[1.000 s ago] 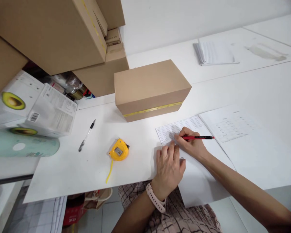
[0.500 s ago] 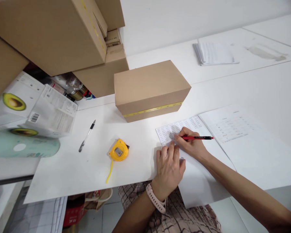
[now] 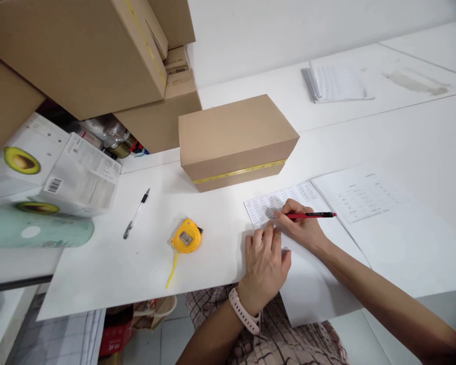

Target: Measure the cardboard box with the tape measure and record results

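Note:
My right hand (image 3: 300,223) grips a red and black pen (image 3: 315,215), its tip on the printed left page (image 3: 285,200) of some papers. Flat on the left edge of that page rests my left hand (image 3: 266,258), fingers stretched out and holding nothing. A pink band circles the left wrist. The right-hand sheet (image 3: 372,203) carries a faint table of text. Just beyond the papers stands a closed cardboard box (image 3: 235,137) with a yellow measuring tape strip along its front. A yellow tape measure (image 3: 187,236) lies left of my hands, a short length of tape pulled out.
A clear pen with a black grip (image 3: 137,213) lies at the left. White boxes with avocado pictures (image 3: 87,172) and a mint-green bottle (image 3: 61,226) fill the left side. Large cardboard boxes (image 3: 79,56) are stacked behind them. A paper stack (image 3: 338,83) lies at the back.
The pen and my right hand have shifted very slightly to the right on the page. My left hand stays in place.

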